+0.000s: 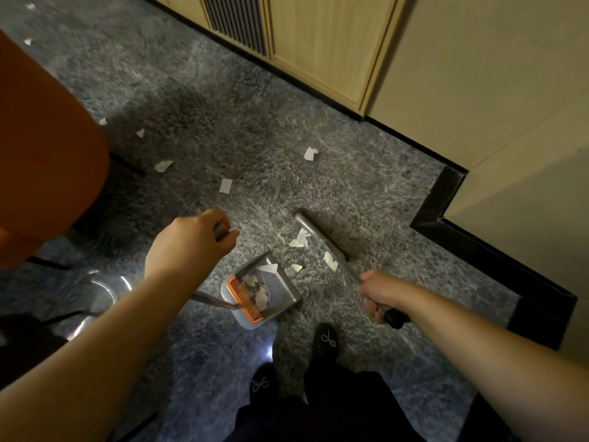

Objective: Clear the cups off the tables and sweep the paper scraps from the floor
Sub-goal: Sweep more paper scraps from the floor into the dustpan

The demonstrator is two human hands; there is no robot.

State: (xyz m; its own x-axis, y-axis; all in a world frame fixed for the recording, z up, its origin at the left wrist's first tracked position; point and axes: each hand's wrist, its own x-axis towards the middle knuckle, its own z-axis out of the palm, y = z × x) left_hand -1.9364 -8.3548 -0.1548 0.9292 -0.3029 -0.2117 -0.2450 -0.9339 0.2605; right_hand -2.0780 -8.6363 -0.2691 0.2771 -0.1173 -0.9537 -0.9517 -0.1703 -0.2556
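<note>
My left hand grips the top of the dustpan's handle. The grey dustpan sits on the speckled floor below it, with an orange comb edge and several white paper scraps inside. My right hand grips the broom's handle near its black end. The grey broom head rests on the floor to the right of the dustpan's mouth. A few paper scraps lie between broom and dustpan. More paper scraps lie farther off, one of them toward the wall.
An orange chair fills the left, with a chrome chair base under my left arm. Wooden cabinets and a beige wall with black skirting bound the floor at the right. My feet stand below the dustpan.
</note>
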